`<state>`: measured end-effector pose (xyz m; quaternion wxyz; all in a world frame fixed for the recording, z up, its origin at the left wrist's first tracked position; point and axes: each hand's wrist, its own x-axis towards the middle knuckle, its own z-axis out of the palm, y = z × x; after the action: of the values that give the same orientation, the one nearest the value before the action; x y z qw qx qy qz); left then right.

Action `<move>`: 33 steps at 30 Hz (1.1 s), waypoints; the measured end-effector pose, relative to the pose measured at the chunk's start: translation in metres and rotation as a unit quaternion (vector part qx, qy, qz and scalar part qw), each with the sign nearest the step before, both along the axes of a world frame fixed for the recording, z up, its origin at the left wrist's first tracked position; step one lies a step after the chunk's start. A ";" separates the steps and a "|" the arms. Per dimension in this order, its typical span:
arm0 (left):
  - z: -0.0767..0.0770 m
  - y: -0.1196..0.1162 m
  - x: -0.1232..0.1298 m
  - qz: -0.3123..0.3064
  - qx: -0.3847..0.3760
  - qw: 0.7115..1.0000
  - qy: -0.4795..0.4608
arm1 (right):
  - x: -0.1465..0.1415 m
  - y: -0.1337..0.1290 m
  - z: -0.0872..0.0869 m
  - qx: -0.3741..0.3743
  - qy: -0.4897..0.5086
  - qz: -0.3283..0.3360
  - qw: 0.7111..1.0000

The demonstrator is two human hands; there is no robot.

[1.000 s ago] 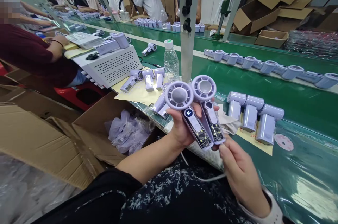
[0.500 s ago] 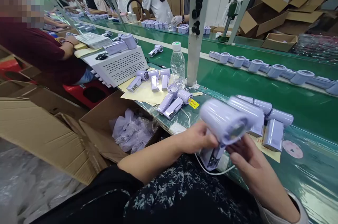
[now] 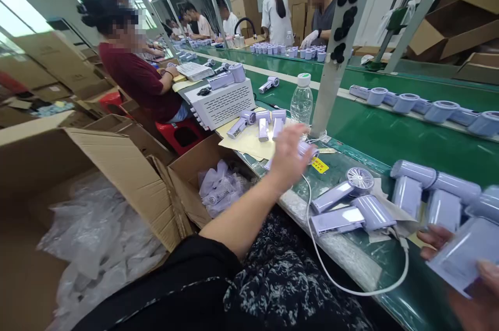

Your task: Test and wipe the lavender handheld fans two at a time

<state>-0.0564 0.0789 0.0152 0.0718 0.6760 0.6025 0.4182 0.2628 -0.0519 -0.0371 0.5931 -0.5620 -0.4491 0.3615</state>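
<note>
My left hand is over the bench at a lilac handheld fan beside the clear bottle; motion smears its fingers, and its grip is unclear. At the right edge, my right hand has its fingers around a lilac fan. Between the hands lie a fan with a round grille and another fan, near a white cable. Several more fans rest behind my right hand. A yellow label is near my left hand.
Green conveyor carries a row of fans. A metal post rises behind the bottle. A white vented box stands left. Below are cardboard boxes with plastic bags. Co-workers sit and stand beyond.
The view has swung left. My hands have parted: the left has moved to the fan by the bottle, the right to the right with a fan. Two fans now lie between them.
</note>
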 end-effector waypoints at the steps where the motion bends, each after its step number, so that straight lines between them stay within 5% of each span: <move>1: 0.004 0.013 -0.022 0.049 -0.032 0.998 0.004 | -0.003 -0.001 0.002 -0.042 0.044 -0.018 0.998; 4: -0.003 0.043 -0.083 0.143 -0.093 0.985 0.016 | -0.016 -0.005 0.012 -0.117 0.138 -0.053 0.982; 7: -0.025 0.056 -0.113 0.154 -0.141 0.977 0.038 | -0.035 -0.008 0.020 -0.087 0.152 -0.028 0.984; 11: -0.042 0.062 -0.117 0.122 -0.176 0.976 0.039 | -0.065 -0.016 0.038 0.007 0.124 0.014 0.992; 17: -0.029 0.070 -0.109 0.095 -0.156 0.983 -0.026 | -0.096 -0.026 0.063 0.018 0.092 0.100 0.991; 21: -0.007 0.045 -0.077 0.062 -0.116 0.983 -0.131 | -0.096 -0.027 0.062 -0.036 0.132 0.099 0.986; 24: 0.010 -0.007 -0.028 -0.052 -0.107 0.970 -0.210 | -0.094 -0.027 0.059 -0.064 0.186 0.162 0.967; 25: 0.015 -0.027 -0.009 -0.133 -0.128 0.953 -0.239 | -0.094 -0.027 0.059 -0.067 0.208 0.181 0.959; 26: 0.020 -0.046 0.010 -0.279 -0.175 0.892 -0.309 | -0.094 -0.028 0.059 -0.068 0.229 0.194 0.952; 27: 0.024 -0.064 0.027 -0.337 -0.207 0.861 -0.320 | -0.095 -0.029 0.059 -0.068 0.248 0.200 0.945; 29: 0.029 -0.089 0.052 -0.394 -0.248 0.808 -0.360 | -0.097 -0.031 0.060 -0.067 0.273 0.200 0.939; 33: 0.031 -0.101 0.069 -0.384 -0.286 0.782 -0.399 | -0.102 -0.034 0.062 -0.068 0.267 0.201 0.940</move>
<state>0.0124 -0.0223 0.0457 0.6506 0.5723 0.3023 0.3972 0.1603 -0.0860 0.0249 0.5662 -0.3821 -0.3522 0.6399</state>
